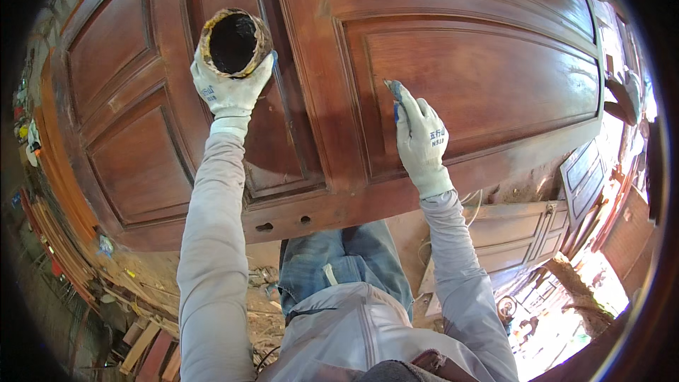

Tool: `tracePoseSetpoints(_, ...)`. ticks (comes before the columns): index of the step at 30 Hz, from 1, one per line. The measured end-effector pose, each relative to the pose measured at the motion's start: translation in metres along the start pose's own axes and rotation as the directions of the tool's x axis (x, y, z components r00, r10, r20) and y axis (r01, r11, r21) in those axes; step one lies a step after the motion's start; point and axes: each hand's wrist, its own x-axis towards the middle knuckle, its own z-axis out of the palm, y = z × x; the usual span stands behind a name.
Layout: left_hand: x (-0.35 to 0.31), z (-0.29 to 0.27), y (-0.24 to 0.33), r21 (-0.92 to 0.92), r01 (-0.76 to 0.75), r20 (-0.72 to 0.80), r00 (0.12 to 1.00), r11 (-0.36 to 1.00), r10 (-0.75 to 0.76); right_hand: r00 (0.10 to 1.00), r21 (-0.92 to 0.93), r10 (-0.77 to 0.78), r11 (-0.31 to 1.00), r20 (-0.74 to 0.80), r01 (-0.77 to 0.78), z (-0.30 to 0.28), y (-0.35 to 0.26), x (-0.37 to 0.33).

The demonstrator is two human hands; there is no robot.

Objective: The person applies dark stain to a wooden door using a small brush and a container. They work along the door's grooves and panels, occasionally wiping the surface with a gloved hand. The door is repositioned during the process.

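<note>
A reddish-brown panelled wooden door [300, 71] lies flat in front of me. My left hand [232, 95], in a white work glove, is wrapped round a round can [265, 39] above the door's left part. Its rim is crusted with yellowish-brown residue and the inside looks black. Over the edge of a long raised panel [488, 85] is my right hand [423, 138], also gloved, its fingers closed in a pinch. A small, thin tool with a dark tip [393, 88] sticks out between them; its kind is hard to make out.
The door's near edge, with two holes [305, 219], lies close to my legs. Timber strips [53, 226] line the left side, with wood offcuts [145, 346] lower down. Another panelled door [513, 230] stands at the right. Part of another person [626, 95] shows at the far right.
</note>
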Motion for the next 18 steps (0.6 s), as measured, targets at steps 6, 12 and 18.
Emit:
tracePoseSetpoints(6, 0.004, 0.002, -0.008, -0.226, 0.150, 0.161, 0.980, 0.963, -0.115, 0.997, -0.081, -0.054, 0.995, 0.051, 0.058, 0.015, 0.008, 0.007)
tracePoseSetpoints(12, 0.000, -0.005, -0.010, -0.077, 0.000, 0.154, 0.988, 0.997, 0.011, 0.981, -0.141, -0.128, 0.979, 0.145, 0.149, 0.011, 0.012, 0.005)
tracePoseSetpoints(18, -0.003, -0.003, -0.012, -0.191, 0.104, 0.166, 0.983, 0.976, -0.072, 0.978, -0.269, -0.107, 0.951, 0.178, 0.152, 0.005, 0.008, 0.007)
